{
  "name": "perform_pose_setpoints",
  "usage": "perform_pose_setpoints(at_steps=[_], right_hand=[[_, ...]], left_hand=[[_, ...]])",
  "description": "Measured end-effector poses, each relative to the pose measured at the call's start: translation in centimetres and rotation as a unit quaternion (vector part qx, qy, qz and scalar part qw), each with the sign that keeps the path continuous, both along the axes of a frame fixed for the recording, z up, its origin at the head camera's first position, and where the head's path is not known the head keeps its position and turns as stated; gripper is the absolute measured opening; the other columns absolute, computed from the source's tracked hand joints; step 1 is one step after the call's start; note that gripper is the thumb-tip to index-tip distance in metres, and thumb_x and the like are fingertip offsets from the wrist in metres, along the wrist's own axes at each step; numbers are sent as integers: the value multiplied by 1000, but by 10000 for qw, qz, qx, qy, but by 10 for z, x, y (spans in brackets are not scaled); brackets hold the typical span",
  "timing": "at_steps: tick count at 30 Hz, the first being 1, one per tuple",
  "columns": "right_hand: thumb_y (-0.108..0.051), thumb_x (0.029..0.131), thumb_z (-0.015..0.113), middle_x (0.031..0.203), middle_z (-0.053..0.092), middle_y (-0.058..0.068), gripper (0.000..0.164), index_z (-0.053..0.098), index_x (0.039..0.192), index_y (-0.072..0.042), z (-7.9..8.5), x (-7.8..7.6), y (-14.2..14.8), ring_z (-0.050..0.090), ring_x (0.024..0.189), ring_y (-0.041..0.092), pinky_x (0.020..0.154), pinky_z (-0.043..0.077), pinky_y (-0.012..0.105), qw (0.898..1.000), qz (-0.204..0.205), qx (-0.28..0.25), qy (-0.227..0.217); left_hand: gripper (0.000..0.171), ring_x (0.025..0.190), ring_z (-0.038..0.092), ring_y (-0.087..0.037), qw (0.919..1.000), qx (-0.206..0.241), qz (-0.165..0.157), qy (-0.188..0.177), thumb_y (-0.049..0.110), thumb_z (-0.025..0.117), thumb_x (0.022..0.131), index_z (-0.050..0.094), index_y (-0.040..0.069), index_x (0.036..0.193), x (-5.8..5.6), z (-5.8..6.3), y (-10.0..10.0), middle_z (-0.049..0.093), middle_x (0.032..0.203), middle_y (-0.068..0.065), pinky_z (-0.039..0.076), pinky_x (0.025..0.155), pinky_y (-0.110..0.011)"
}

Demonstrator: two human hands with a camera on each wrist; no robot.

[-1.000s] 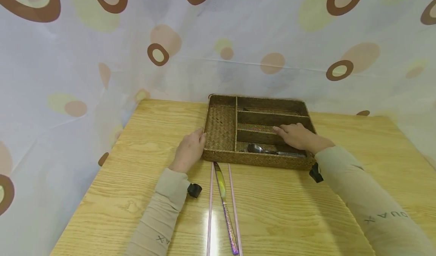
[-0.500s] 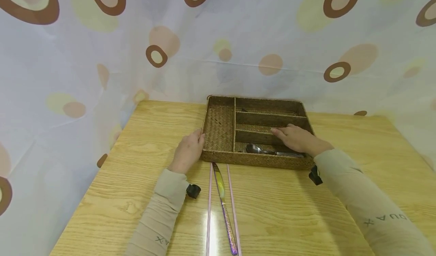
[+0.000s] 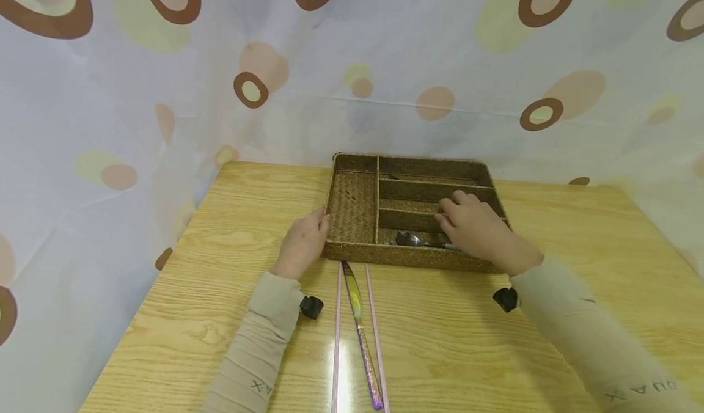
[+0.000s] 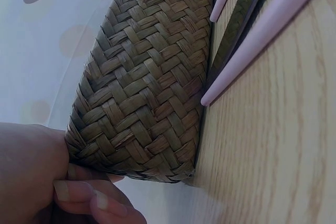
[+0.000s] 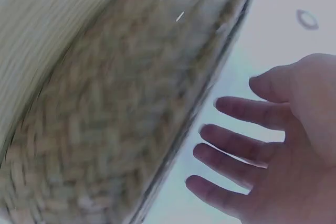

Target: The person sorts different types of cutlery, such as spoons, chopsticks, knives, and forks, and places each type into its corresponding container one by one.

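With my left grip (image 3: pixel 301 245) I pinch the left wall of the woven tray (image 3: pixel 407 256), which sits on the wooden surface (image 3: pixel 451 333); my right grip (image 3: pixel 475 226), fingers loosely spread, is over its right-hand compartments, partly covering the spoon (image 3: pixel 408 238) in the front one

The place looked booth-like, its room type unclear: circle-printed sheeting (image 3: pixel 352 40) hung beyond the left hand (image 3: pixel 302 243), bordering a wood-grain tabletop (image 3: pixel 451 339).
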State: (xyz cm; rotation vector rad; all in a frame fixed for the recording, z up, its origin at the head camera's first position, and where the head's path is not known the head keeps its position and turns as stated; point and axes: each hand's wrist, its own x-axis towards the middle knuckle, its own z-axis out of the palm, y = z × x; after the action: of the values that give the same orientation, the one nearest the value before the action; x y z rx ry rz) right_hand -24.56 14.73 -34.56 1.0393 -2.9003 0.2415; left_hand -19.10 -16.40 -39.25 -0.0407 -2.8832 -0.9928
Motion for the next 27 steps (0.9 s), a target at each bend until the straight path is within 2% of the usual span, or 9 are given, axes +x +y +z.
perform_pose_setpoints(at_steps=[5, 13, 16, 21, 24, 27], right_hand=[[-19, 97, 46, 94, 51, 9, 19, 59, 102, -6, 1, 21, -10, 44, 76, 22, 61, 40, 36, 9954, 349, -517, 732], [-13, 92, 53, 86, 51, 1, 10, 60, 96, -8, -9, 70, -35, 44, 71, 14, 59, 43, 30, 9836, 1071, -1248, 736], [-13, 90, 55, 86, 53, 1, 10, 60, 97, -7, -17, 89, -44, 47, 73, 12, 61, 46, 26, 9814, 1313, -1304, 511], [-13, 89, 54, 87, 56, -1, 14, 59, 101, -8, -29, 118, -57, 53, 76, 10, 64, 49, 26, 9838, 1392, -1114, -166], [-15, 90, 52, 85, 56, -5, 15, 59, 102, -10, -33, 130, -62, 51, 73, 6, 65, 49, 28, 9841, 1330, -996, -624], [-19, 92, 51, 83, 56, -7, 14, 59, 101, -12, -38, 139, -66, 51, 70, 5, 64, 49, 28, 9833, 1310, -891, -900]], left_hand=[[39, 39, 33, -12, 10000, -28, 2, -19, 25, 33, 102, 44, 1, 130, 0, 0, 0, 45, 53, -4, 32, 39, -27], [39, 39, 33, -12, 10000, -43, 6, -16, 25, 33, 102, 44, 0, 130, 0, 2, -1, 45, 53, -4, 33, 39, -27], [40, 39, 33, -12, 10000, -32, -6, -18, 24, 34, 102, 42, 0, 132, -1, 2, -2, 46, 52, -4, 34, 39, -27], [41, 39, 34, -12, 10000, -52, -4, -47, 25, 34, 102, 41, 0, 132, -1, 0, -3, 46, 53, -5, 34, 40, -27], [41, 39, 33, -12, 10000, -24, -5, -50, 26, 33, 102, 41, -1, 133, -1, 0, -3, 46, 52, -5, 34, 40, -27], [42, 38, 32, -12, 10000, 40, -13, -66, 25, 33, 102, 39, -1, 134, 0, 0, -4, 46, 51, -5, 35, 40, -28]])
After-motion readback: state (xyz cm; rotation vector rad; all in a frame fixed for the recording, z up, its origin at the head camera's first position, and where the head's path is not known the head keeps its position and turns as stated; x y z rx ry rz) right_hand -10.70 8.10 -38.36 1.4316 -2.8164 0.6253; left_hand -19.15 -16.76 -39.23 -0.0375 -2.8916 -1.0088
